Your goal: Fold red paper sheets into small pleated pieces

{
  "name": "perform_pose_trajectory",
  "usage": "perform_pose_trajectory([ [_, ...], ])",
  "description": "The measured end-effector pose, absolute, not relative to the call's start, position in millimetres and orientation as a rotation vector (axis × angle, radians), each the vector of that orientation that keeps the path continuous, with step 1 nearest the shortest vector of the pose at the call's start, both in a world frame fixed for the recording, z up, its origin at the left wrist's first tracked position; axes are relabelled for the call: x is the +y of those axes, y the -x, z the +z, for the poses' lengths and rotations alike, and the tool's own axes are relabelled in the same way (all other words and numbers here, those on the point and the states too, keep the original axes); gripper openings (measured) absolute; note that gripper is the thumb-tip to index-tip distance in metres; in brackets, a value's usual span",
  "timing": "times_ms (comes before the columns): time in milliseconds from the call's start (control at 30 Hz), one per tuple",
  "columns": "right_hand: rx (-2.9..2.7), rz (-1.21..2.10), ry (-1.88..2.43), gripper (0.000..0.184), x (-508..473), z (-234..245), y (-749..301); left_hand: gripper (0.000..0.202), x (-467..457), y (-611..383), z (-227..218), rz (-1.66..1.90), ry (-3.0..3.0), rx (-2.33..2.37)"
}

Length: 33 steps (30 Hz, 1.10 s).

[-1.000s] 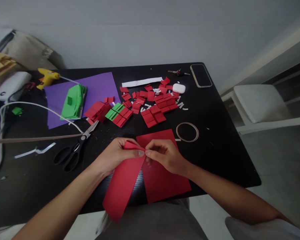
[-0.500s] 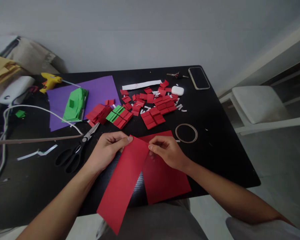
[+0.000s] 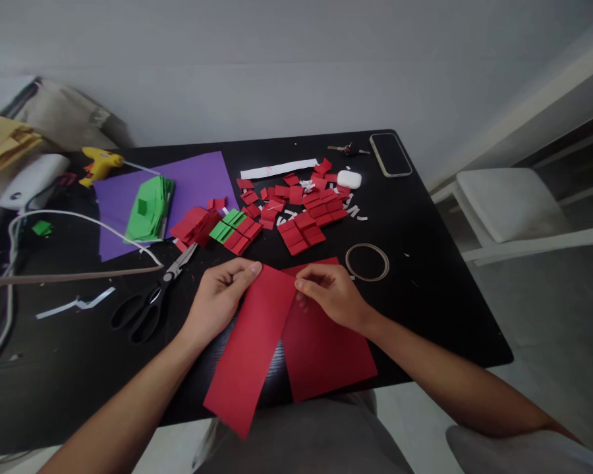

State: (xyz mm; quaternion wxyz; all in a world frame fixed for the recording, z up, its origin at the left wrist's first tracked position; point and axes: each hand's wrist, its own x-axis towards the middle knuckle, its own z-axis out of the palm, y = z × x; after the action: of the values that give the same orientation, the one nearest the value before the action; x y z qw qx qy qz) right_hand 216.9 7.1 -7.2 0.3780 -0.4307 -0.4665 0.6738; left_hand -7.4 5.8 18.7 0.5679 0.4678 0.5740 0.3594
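A long red paper strip [image 3: 253, 349] hangs between my hands, its lower end reaching past the table's front edge. My left hand [image 3: 223, 289] pinches its upper left corner between thumb and fingers. At the upper right corner, my right hand [image 3: 332, 293] is closed on the same strip with thumb and forefinger. Beneath my right hand, a larger red paper sheet [image 3: 329, 362] lies flat on the table, partly covered by the strip. Black-handled scissors [image 3: 151, 299] rest left of my left hand, blades slightly apart.
Folded red paper pieces [image 3: 301, 232] and a green-and-red piece [image 3: 234, 232] lie beyond my hands. Green papers [image 3: 149, 209] sit on a purple sheet [image 3: 197, 170] near a yellow glue gun [image 3: 100, 163]. A cable [image 3: 79, 276], wire ring [image 3: 367, 263] and phone [image 3: 391, 155] are also there.
The strip's lower end has swung up and to the right, away from my lap. Both hands keep their pinch at its top corners.
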Motion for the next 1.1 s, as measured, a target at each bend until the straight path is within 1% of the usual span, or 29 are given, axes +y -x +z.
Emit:
perform_pose_trajectory([
  [133, -1.197, 1.705, 1.101, 0.021, 10, -5, -219, 0.049, 7, 9, 19, 0.805, -1.015, 1.332],
  [400, -1.217, 1.702, 1.125, 0.022, 9, -5, -218, 0.050, 13, 12, 19, 0.761, -1.031, 1.343],
  [533, -1.204, 1.830, 1.116, 0.023, 12, -4, -221, 0.049, 17, 16, 16, 0.712, -1.052, 1.306],
  [600, -1.198, 1.967, 1.088, 0.026, 14, -1, -223, 0.047, 17, 16, 15, 0.673, -1.073, 1.270],
  [667, -1.225, 2.008, 1.098, 0.030, 14, 2, -224, 0.045, 14, 13, 16, 0.615, -1.114, 1.223],
  [733, -1.301, 1.912, 1.141, 0.029, 13, 5, -221, 0.042, 11, 8, 17, 0.552, -1.173, 1.171],
  [800, -1.388, 1.798, 1.164, 0.025, 11, 5, -218, 0.039, 7, 3, 18, 0.511, -1.227, 1.130],
  [900, -1.446, 1.730, 1.157, 0.020, 10, 5, -215, 0.038, 5, 0, 19, 0.466, -1.270, 1.086],
  [1100, -1.480, 1.543, 1.238, 0.021, 19, 6, -226, 0.040, 16, 16, 22, 0.336, -1.310, 1.073],
])
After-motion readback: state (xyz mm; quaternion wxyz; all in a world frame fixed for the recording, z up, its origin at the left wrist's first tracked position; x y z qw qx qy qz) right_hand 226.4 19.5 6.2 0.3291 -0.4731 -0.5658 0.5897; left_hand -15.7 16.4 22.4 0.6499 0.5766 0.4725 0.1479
